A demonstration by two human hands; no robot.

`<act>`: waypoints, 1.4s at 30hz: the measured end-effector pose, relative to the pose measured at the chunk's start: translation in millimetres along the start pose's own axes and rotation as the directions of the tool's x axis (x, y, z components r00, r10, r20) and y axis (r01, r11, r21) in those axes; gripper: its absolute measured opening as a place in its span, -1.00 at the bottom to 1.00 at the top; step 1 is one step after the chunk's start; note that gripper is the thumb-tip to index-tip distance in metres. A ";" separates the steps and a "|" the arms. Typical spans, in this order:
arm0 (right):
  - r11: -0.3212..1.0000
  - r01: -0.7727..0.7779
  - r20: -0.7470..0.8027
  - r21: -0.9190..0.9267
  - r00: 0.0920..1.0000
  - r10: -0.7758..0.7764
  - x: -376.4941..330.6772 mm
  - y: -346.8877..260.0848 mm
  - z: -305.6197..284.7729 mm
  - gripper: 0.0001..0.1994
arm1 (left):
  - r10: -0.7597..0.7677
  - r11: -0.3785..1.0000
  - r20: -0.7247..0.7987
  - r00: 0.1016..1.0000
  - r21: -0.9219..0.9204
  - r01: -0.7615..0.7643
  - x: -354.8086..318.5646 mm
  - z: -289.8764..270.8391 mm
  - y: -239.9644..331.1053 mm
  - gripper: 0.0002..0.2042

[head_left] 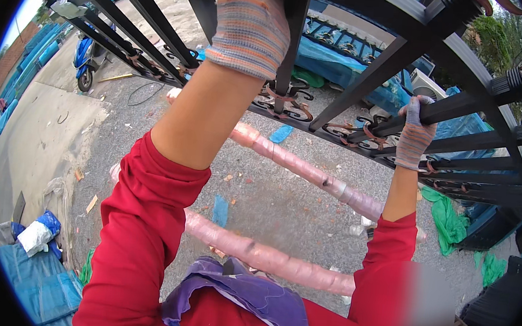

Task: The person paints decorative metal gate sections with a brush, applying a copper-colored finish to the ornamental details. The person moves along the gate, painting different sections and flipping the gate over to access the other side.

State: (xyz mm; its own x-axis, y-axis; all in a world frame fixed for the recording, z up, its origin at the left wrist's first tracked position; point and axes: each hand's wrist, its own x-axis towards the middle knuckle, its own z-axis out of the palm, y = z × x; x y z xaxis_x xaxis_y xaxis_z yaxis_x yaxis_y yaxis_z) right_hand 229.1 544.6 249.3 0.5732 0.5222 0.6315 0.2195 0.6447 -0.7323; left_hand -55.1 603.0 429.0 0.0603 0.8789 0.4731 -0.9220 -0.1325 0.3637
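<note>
A black metal fence panel (367, 82) with scroll ornaments and spear-like finials stretches across the top of the view, tilted, above the ground. My left hand (251, 28), in a striped knitted glove, is raised against its upper part; the fingers run out of the picture at the top edge. Farther right, my right hand (417, 132), gloved alike, has its fingers wrapped round one of the panel's bars. Below the panel, a long pink plastic-wrapped roll (310, 170) lies on the ground. Nearer to me lies a second pink wrapped roll (277, 264), partly covered by my arms.
A blue scooter (85, 60) stands at the far left. Blue-wrapped stacks (39, 286) lie at the lower left. Green plastic sheeting (445, 219) lies at right beside dark items. More blue-covered goods (329, 60) stand behind the panel. Blue scraps (220, 211) litter the rough grey ground.
</note>
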 end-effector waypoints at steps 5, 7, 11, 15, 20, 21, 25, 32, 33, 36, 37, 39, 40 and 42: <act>0.999 -0.020 -0.080 0.027 0.997 0.022 -17.8 74.8 -24.1 -0.81 | -0.283 0.931 -0.159 0.946 -0.281 0.232 7.9 -70.3 -7.7 -0.36; 0.997 -0.067 -0.181 -0.039 0.982 0.059 -35.5 107.7 -34.9 -0.75 | -0.326 0.927 -0.269 0.906 -0.280 0.250 -6.2 -94.4 -21.2 -0.37; 0.956 -0.235 -0.214 0.175 0.939 0.270 -107.8 118.3 -45.6 -0.72 | -0.412 0.895 -0.324 0.851 -0.318 0.312 -52.6 -138.4 -29.7 -0.39; 0.858 -0.281 -0.294 0.430 0.855 0.428 -165.4 126.1 -112.2 -0.64 | -0.458 0.883 -0.313 0.832 -0.265 0.386 -90.3 -116.9 -37.4 -0.44; 0.921 -0.279 -0.292 0.273 0.888 0.355 -233.9 71.7 -87.1 -0.73 | -0.562 0.799 -0.221 0.797 -0.397 0.452 -149.3 -135.2 -8.7 -0.45; 0.963 -0.265 -0.307 0.039 0.914 0.264 -241.4 50.0 -67.4 -0.74 | -0.564 0.799 -0.250 0.787 -0.404 0.445 -160.5 -143.2 -3.7 -0.41; 0.950 -0.271 -0.387 0.153 0.869 0.310 -276.4 6.9 -33.8 -0.69 | -0.594 0.796 -0.417 0.688 -0.427 0.428 -207.6 -189.4 26.3 -0.36; 0.615 -0.473 -0.182 0.631 0.680 0.710 -387.2 32.8 -102.1 -0.73 | -0.610 0.792 -0.510 0.606 -0.391 0.468 -268.2 -215.6 47.7 -0.32; 0.587 -0.506 -0.152 0.633 0.662 0.734 -394.1 28.7 -103.6 -0.72 | -0.597 0.802 -0.514 0.616 -0.375 0.464 -274.3 -225.4 47.4 -0.31; 0.582 -0.693 -0.089 0.425 0.608 0.789 -414.0 -1.0 -100.8 -0.67 | -0.586 0.810 -0.550 0.595 -0.366 0.458 -286.7 -229.7 56.3 -0.31; 0.594 -0.755 -0.079 0.279 0.598 0.797 -418.9 -18.1 -102.1 -0.65 | -0.595 0.803 -0.556 0.579 -0.382 0.458 -289.3 -227.4 57.3 -0.32; 0.597 -0.769 -0.010 -0.227 0.615 0.788 -433.6 -54.6 -97.7 -0.61 | -0.578 0.810 -0.607 0.545 -0.342 0.478 -294.9 -234.2 59.6 -0.24; 0.558 -0.648 0.040 -0.518 0.634 0.773 -440.2 -75.0 -96.8 -0.59 | -0.580 0.809 -0.617 0.531 -0.358 0.466 -297.1 -236.3 59.2 -0.25; 0.467 -0.388 0.130 -0.795 0.643 0.755 -450.1 -110.0 -85.4 -0.54 | -0.577 0.812 -0.647 0.499 -0.387 0.437 -306.9 -243.0 63.9 -0.25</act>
State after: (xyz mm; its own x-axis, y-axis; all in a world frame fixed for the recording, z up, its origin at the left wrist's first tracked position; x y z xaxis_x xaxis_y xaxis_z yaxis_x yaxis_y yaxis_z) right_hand 14.5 191.0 23.9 0.4318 0.8947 -0.1140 0.5075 -0.3455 -0.7894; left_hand -225.4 436.1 112.0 0.3145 0.8113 -0.4927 -0.8702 0.4538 0.1918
